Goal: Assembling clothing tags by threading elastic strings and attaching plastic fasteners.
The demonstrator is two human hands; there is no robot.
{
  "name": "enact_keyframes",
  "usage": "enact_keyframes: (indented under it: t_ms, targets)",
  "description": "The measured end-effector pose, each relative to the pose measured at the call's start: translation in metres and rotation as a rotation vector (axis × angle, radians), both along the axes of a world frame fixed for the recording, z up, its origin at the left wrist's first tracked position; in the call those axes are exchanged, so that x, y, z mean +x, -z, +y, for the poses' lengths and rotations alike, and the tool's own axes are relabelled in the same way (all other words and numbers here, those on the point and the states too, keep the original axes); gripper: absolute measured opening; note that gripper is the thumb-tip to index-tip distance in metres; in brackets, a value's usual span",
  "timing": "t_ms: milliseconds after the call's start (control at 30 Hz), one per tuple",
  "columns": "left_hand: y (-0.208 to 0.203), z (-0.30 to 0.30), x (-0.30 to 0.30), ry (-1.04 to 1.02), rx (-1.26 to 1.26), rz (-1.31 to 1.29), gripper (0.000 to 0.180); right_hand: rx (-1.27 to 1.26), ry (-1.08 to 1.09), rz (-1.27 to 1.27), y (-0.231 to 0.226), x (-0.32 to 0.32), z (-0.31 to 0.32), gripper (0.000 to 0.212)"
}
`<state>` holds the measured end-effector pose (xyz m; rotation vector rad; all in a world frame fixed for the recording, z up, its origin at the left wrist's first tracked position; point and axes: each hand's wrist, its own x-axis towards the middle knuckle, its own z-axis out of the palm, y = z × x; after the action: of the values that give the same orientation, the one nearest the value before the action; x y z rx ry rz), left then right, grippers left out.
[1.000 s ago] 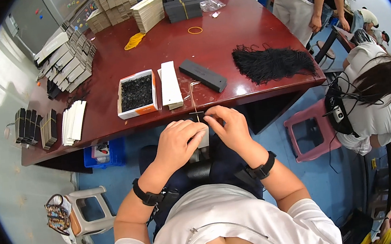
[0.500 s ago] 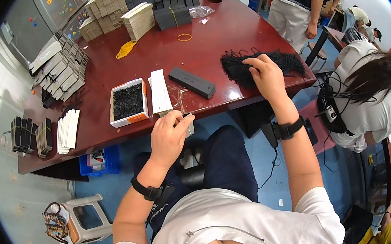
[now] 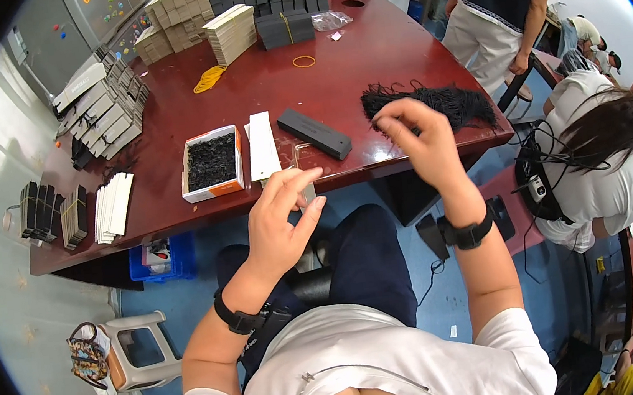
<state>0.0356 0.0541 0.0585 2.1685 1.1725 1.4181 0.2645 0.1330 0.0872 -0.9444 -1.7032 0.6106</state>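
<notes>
the person's right hand (image 3: 426, 140) hangs with curled fingers at a loose bundle of thin black cords (image 3: 469, 104). the left hand (image 3: 276, 219) has thumb and forefinger spread, a small pale grey flat piece (image 3: 309, 193) showing between them; from where i stand, i can't tell whether either hand grips anything. just beyond the left fingers, a long dark grey block (image 3: 314, 133) and a long white strip (image 3: 262, 145) lie on the glossy dark red surface (image 3: 335, 80).
</notes>
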Motion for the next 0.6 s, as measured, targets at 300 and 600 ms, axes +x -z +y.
enact_keyframes:
  t_ms: [300, 600]
  targets:
    - [0.003, -0.017, -0.003, -0.010, 0.108, 0.280, 0.021, 0.279, -0.219, -0.379, 0.013, -0.046, -0.075, 0.012]
    - [0.001, -0.047, -0.065, 0.319, -0.336, -0.755, 0.036, -0.085, -0.125, -0.060, 0.037, -0.016, -0.084, 0.008]
